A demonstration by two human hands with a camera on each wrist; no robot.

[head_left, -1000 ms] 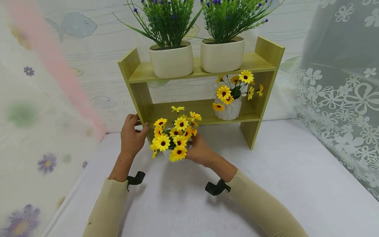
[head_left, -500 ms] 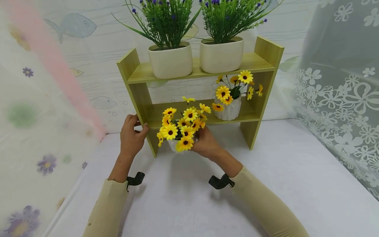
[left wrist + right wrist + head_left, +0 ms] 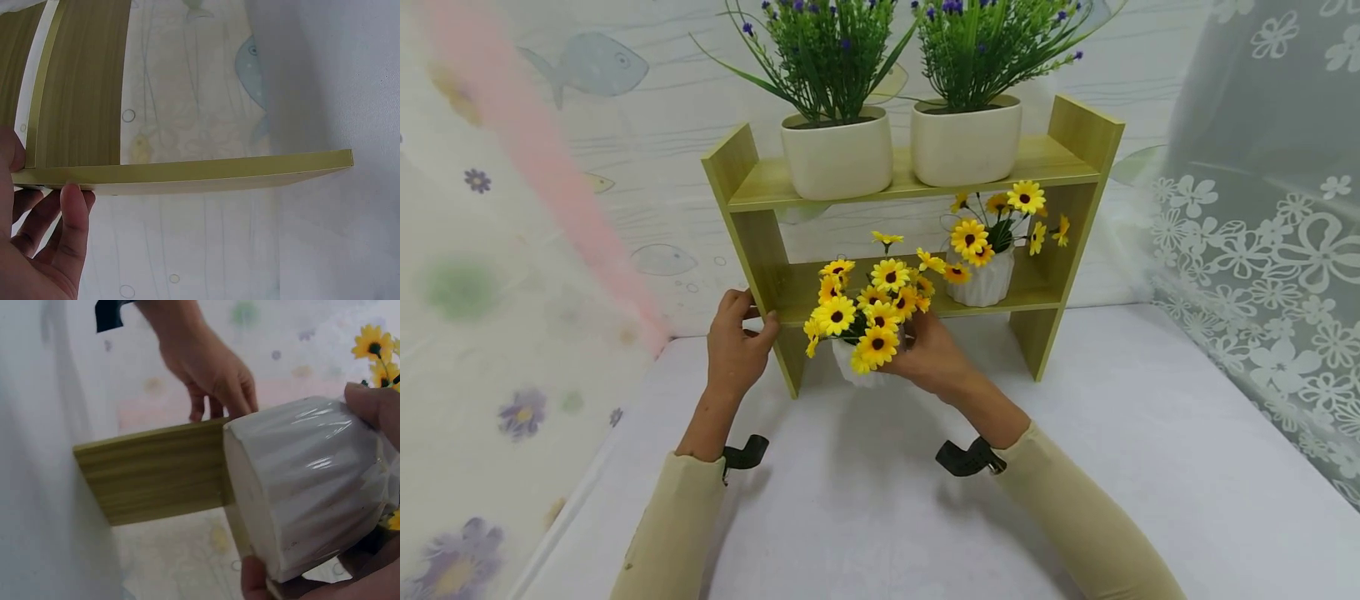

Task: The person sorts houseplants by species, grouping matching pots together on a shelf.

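Note:
My right hand (image 3: pixel 928 354) grips a small white ribbed flowerpot (image 3: pixel 312 481) filled with yellow daisy-like flowers (image 3: pixel 880 312). In the right wrist view the pot is lifted and tilted, its pale underside showing, with thumb and fingers on opposite sides of it. In the head view it hangs in front of the wooden shelf's middle board (image 3: pixel 805 292), left of centre. My left hand (image 3: pixel 737 342) holds the left side panel (image 3: pixel 219 175) of the shelf, thumb at its front edge and fingers against its outer face. The blooms hide part of the right hand's fingers.
A matching potted flower (image 3: pixel 981 279) stands at the right of the middle board. Two cream planters, left (image 3: pixel 838 158) and right (image 3: pixel 966 146), with purple-flowered greenery occupy the top board (image 3: pixel 760 187). The shelf stands on a white-covered table (image 3: pixel 880 517) against a patterned curtain (image 3: pixel 587 275).
My right hand has carried the flowerpot rightward and up toward the middle board, mostly in the first half second. My left hand stays on the side panel.

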